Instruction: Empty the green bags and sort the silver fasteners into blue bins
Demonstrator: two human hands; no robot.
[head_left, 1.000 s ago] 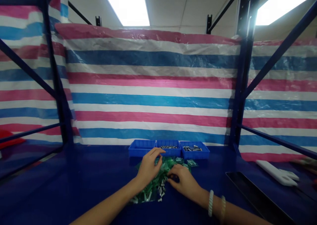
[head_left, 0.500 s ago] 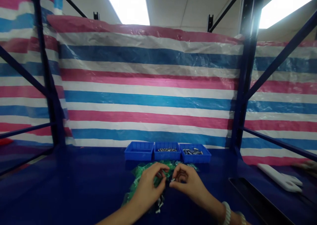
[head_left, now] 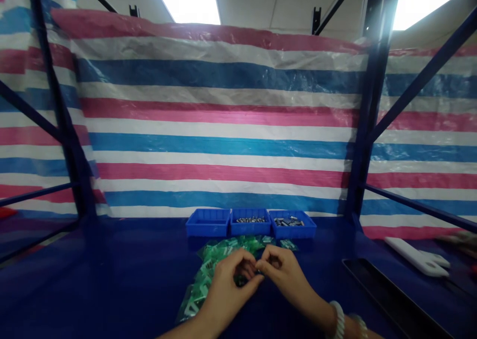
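Observation:
My left hand (head_left: 231,282) and my right hand (head_left: 285,270) meet at the fingertips above the blue table. Both are closed in a pinch. Whatever lies between the fingers is small and mostly hidden; only a dark glint shows there. Under and behind my left hand spreads a pile of green-and-clear plastic bags (head_left: 204,274) with pale pieces inside. Just behind my right hand lies one more small bag (head_left: 288,245).
Three blue bins stand at the back: an empty left bin (head_left: 207,229), a middle bin (head_left: 250,229) of small metal parts and a right bin (head_left: 292,231) of longer metal pieces. Rightward are a black flat tray-like object (head_left: 387,294) and a white device (head_left: 413,257).
My hands have come together until their fingertips touch; before, a gap separated them and a small pale piece showed in my right fingers. The view has shifted slightly.

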